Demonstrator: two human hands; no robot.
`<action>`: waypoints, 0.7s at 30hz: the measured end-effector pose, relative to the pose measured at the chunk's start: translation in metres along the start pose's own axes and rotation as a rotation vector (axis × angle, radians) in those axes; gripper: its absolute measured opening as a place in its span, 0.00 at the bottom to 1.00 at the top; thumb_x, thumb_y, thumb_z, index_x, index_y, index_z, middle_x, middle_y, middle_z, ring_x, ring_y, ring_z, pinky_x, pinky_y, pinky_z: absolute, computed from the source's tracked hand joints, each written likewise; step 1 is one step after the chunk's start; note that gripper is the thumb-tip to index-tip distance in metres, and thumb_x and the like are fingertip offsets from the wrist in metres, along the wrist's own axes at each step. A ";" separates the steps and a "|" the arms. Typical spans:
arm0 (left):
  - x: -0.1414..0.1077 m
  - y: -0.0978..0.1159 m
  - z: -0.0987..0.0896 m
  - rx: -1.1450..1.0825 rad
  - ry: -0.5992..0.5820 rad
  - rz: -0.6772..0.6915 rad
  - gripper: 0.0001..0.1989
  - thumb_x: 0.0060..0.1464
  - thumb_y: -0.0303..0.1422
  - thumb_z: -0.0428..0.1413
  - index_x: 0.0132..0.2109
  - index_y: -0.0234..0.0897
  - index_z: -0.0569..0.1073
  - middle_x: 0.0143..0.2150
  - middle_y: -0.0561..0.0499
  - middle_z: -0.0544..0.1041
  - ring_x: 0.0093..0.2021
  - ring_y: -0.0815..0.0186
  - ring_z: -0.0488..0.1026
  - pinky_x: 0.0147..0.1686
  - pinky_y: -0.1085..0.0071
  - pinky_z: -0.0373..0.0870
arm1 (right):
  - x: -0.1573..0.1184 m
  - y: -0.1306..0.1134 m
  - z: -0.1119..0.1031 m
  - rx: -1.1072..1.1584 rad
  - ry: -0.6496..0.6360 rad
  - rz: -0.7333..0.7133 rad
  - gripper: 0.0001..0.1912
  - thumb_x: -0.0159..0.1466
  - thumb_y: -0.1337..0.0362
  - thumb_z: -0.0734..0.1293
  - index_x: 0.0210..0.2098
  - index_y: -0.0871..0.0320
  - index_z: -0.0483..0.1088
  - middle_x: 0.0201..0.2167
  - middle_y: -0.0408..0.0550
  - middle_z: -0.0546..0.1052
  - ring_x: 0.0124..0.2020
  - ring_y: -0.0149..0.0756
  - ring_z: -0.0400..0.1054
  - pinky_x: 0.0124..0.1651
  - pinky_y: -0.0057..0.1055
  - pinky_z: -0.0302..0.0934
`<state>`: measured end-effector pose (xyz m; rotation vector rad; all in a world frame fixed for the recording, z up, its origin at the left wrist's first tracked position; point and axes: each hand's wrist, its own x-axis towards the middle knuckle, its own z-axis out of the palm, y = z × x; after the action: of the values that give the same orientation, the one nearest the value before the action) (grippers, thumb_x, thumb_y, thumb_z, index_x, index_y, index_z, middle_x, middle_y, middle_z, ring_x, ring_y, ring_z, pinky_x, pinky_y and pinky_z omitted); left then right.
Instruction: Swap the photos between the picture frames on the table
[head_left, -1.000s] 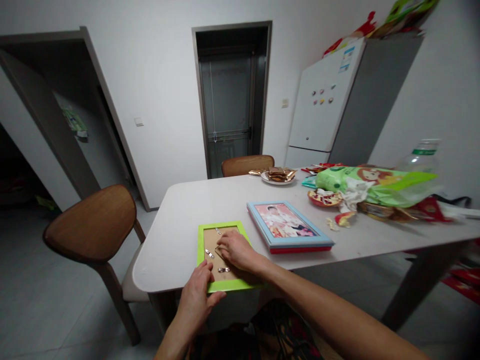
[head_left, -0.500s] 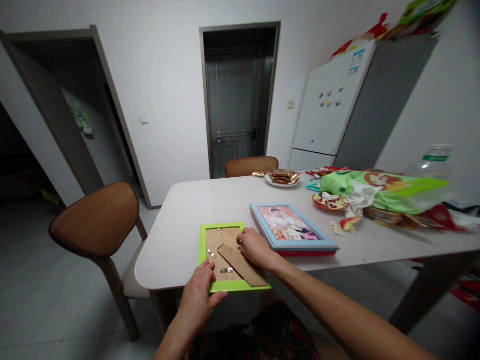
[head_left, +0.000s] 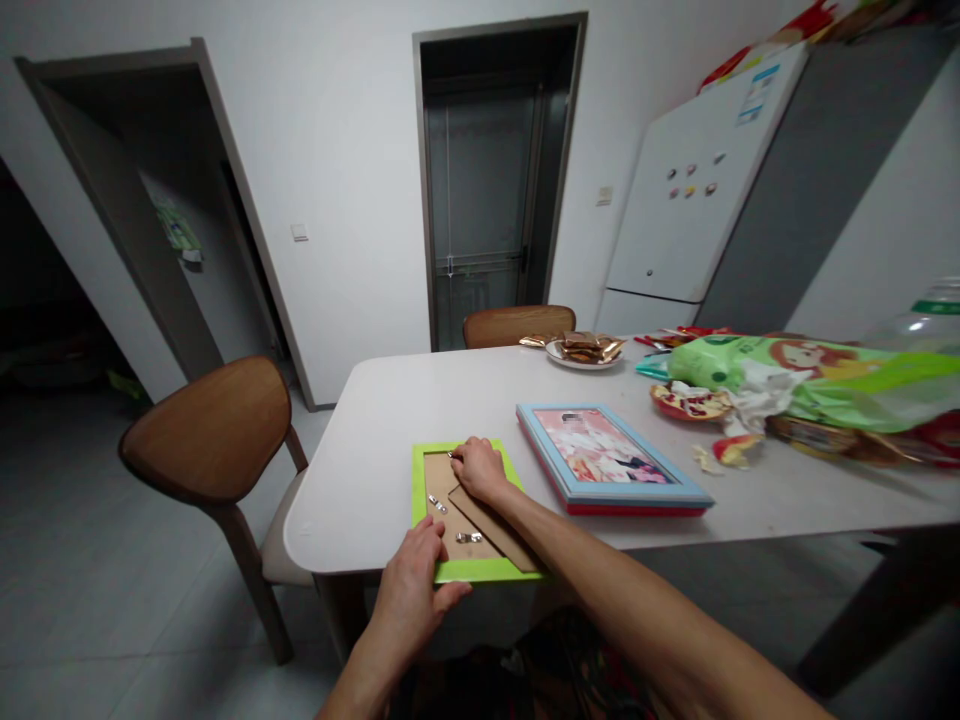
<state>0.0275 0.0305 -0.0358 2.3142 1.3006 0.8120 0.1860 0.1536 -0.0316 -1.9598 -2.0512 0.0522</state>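
Observation:
A lime green picture frame (head_left: 487,570) lies back side up at the near table edge, with a brown backing board (head_left: 438,472), metal clips and a slanted support leg (head_left: 491,525). My left hand (head_left: 412,580) grips its lower left corner, thumb at the near edge and fingers on the left side. Near the top of the backing, my right hand (head_left: 480,468) has its fingers bent together at the upper metal clip, which they partly hide. My right forearm passes over the frame's right side.
Right of the green frame, a light blue picture frame (head_left: 637,490) rests on something red. Beyond are a plate of wrapped snacks (head_left: 585,350), a cut pomegranate (head_left: 690,402) and a green bag (head_left: 840,375). A wooden chair (head_left: 210,430) stands left of the white table (head_left: 337,440).
My right hand has moved from the right-hand clip up and left to the top clip. My left hand keeps its hold on the corner. The whole view has shifted slightly.

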 end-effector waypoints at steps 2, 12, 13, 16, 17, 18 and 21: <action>0.000 0.000 0.001 0.001 -0.001 0.001 0.12 0.37 0.28 0.60 0.32 0.37 0.65 0.50 0.43 0.67 0.55 0.57 0.59 0.52 0.58 0.58 | -0.002 0.000 -0.002 0.003 0.001 0.000 0.16 0.60 0.61 0.54 0.39 0.55 0.71 0.39 0.52 0.70 0.42 0.38 0.59 0.40 0.31 0.52; -0.002 -0.001 0.001 -0.013 0.025 0.009 0.13 0.37 0.27 0.61 0.32 0.37 0.65 0.49 0.43 0.68 0.55 0.57 0.59 0.51 0.58 0.58 | -0.007 -0.008 -0.012 0.052 0.002 -0.054 0.15 0.60 0.63 0.55 0.38 0.50 0.72 0.38 0.48 0.70 0.42 0.37 0.58 0.41 0.32 0.51; -0.001 -0.001 0.001 -0.020 0.027 0.007 0.13 0.36 0.27 0.61 0.32 0.37 0.65 0.50 0.43 0.68 0.55 0.56 0.59 0.51 0.58 0.58 | -0.008 -0.009 -0.013 0.057 0.000 -0.061 0.15 0.60 0.63 0.55 0.38 0.51 0.72 0.38 0.49 0.70 0.42 0.37 0.59 0.41 0.33 0.51; 0.000 -0.001 0.002 -0.039 0.030 0.003 0.13 0.36 0.27 0.61 0.31 0.37 0.65 0.50 0.43 0.68 0.55 0.56 0.59 0.51 0.57 0.59 | -0.016 -0.011 -0.020 0.070 0.008 -0.088 0.15 0.59 0.63 0.56 0.42 0.53 0.70 0.39 0.50 0.70 0.42 0.38 0.59 0.42 0.32 0.50; 0.000 -0.001 0.002 -0.042 0.031 0.006 0.13 0.37 0.27 0.61 0.31 0.37 0.65 0.50 0.43 0.68 0.55 0.56 0.59 0.51 0.57 0.59 | -0.022 -0.010 -0.023 0.077 0.021 -0.104 0.16 0.58 0.64 0.56 0.44 0.54 0.68 0.40 0.50 0.70 0.43 0.37 0.60 0.44 0.32 0.50; 0.001 -0.001 0.003 -0.041 0.033 0.009 0.13 0.37 0.27 0.60 0.32 0.37 0.65 0.50 0.43 0.68 0.55 0.56 0.59 0.51 0.56 0.59 | -0.029 -0.008 -0.027 0.086 0.037 -0.126 0.17 0.58 0.63 0.57 0.46 0.56 0.67 0.41 0.51 0.70 0.43 0.37 0.59 0.45 0.31 0.49; 0.003 -0.001 0.005 -0.029 0.034 0.018 0.13 0.38 0.28 0.60 0.34 0.37 0.66 0.49 0.43 0.68 0.55 0.56 0.59 0.51 0.55 0.58 | -0.055 0.004 -0.038 0.104 0.058 -0.176 0.18 0.57 0.59 0.58 0.44 0.58 0.67 0.42 0.52 0.69 0.44 0.37 0.60 0.45 0.29 0.49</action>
<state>0.0313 0.0332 -0.0395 2.3022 1.2757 0.8739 0.1998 0.0928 -0.0070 -1.6943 -2.1292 0.0611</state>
